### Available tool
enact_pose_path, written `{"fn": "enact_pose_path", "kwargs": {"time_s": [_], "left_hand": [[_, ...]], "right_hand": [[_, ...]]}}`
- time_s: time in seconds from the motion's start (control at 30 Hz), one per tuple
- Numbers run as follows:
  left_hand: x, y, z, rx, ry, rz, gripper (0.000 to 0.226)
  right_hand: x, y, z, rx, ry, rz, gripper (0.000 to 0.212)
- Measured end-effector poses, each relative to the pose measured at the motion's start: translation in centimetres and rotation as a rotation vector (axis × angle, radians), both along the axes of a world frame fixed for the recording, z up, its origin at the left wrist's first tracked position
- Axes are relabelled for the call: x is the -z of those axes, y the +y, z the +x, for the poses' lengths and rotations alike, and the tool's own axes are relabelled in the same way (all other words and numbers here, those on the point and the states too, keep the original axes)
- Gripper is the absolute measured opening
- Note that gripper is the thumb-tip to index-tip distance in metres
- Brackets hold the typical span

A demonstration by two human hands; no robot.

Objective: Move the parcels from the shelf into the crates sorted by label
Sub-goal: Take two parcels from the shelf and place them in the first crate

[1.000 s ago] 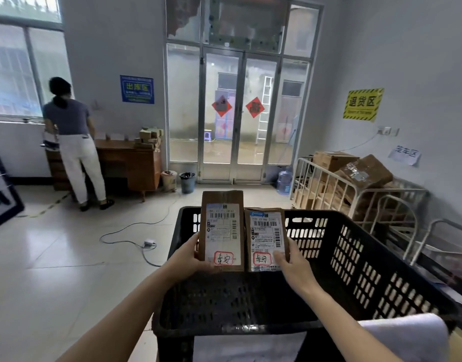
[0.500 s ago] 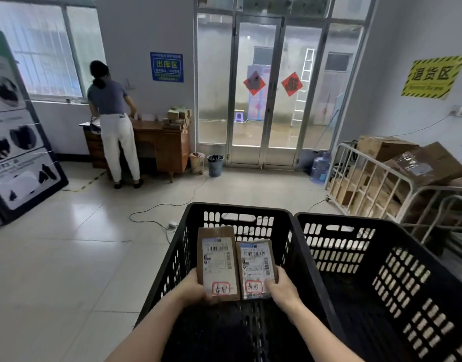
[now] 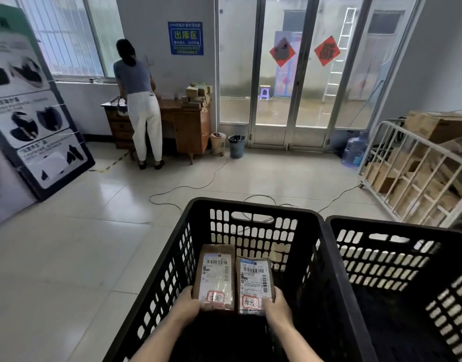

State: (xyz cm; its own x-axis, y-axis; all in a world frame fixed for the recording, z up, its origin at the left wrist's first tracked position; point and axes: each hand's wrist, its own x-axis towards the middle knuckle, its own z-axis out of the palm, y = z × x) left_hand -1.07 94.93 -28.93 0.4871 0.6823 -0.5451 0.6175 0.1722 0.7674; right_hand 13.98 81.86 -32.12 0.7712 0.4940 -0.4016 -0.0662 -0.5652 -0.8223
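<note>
Two flat brown parcels with white shipping labels and red-circled handwritten marks are held side by side, low inside the left black crate (image 3: 253, 206). My left hand (image 3: 185, 307) grips the bottom edge of the left parcel (image 3: 215, 275). My right hand (image 3: 277, 308) grips the bottom corner of the right parcel (image 3: 254, 283). Both labels face up toward me. A second black crate (image 3: 397, 228) stands directly to the right with a dark interior. The shelf is out of view.
A person (image 3: 139, 100) stands with their back to me at a wooden desk (image 3: 190, 126) by the far wall. Cables (image 3: 188, 186) trail across the tiled floor. A metal cage cart (image 3: 418, 176) with cardboard boxes stands at the right. A display board (image 3: 34, 113) leans at the left.
Both hands have lowered the two parcels from above the crate rim down into the left crate. My view has shifted left and down, bringing the second crate to the right.
</note>
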Motion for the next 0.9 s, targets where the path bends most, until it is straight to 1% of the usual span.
{"fn": "enact_pose_path", "kwargs": {"time_s": [0.07, 0.17, 0.27, 0.4, 0.53, 0.63, 0.7, 0.73, 0.8, 0.83, 0.9], "left_hand": [[0.0, 0.7, 0.5, -0.027, 0.004, 0.046, 0.065], [0.2, 1.2, 1.2, -0.063, 0.024, 0.155, 0.053], [0.7, 1.5, 1.9, -0.054, 0.033, 0.236, 0.052], [1.0, 1.9, 2.6, -0.035, 0.043, 0.255, 0.058], [1.6, 2.2, 2.7, -0.010, 0.019, 0.265, 0.052], [2.0, 2.3, 2.6, -0.006, 0.017, 0.291, 0.050], [2.4, 2.5, 2.6, 0.000, 0.022, 0.327, 0.043], [2.4, 2.5, 2.6, 0.012, 0.030, 0.367, 0.038], [2.1, 2.4, 2.7, 0.098, 0.067, 0.513, 0.032], [2.1, 2.3, 2.8, 0.174, 0.101, 0.596, 0.036], [1.7, 2.1, 3.2, 0.309, 0.203, 0.728, 0.049]], "right_hand": [[0.5, 1.1, 0.4, 0.021, -0.007, 0.009, 0.018], [1.2, 2.5, 0.7, 0.057, -0.021, -0.013, 0.024], [1.8, 3.5, 0.8, 0.094, -0.029, -0.048, 0.026], [2.8, 4.1, 0.6, 0.133, -0.015, -0.036, 0.022], [3.6, 4.4, 0.1, 0.183, -0.019, -0.034, 0.025], [3.5, 4.2, 0.2, 0.171, -0.030, -0.046, 0.030], [3.3, 4.1, 0.4, 0.153, -0.039, -0.053, 0.033], [3.2, 4.0, 0.4, 0.141, -0.044, -0.061, 0.035], [3.0, 3.8, 0.3, 0.094, -0.074, -0.091, 0.044], [3.0, 3.7, 0.3, 0.054, -0.121, -0.115, 0.050], [2.6, 3.6, 0.0, -0.068, -0.292, -0.180, 0.057]]}}
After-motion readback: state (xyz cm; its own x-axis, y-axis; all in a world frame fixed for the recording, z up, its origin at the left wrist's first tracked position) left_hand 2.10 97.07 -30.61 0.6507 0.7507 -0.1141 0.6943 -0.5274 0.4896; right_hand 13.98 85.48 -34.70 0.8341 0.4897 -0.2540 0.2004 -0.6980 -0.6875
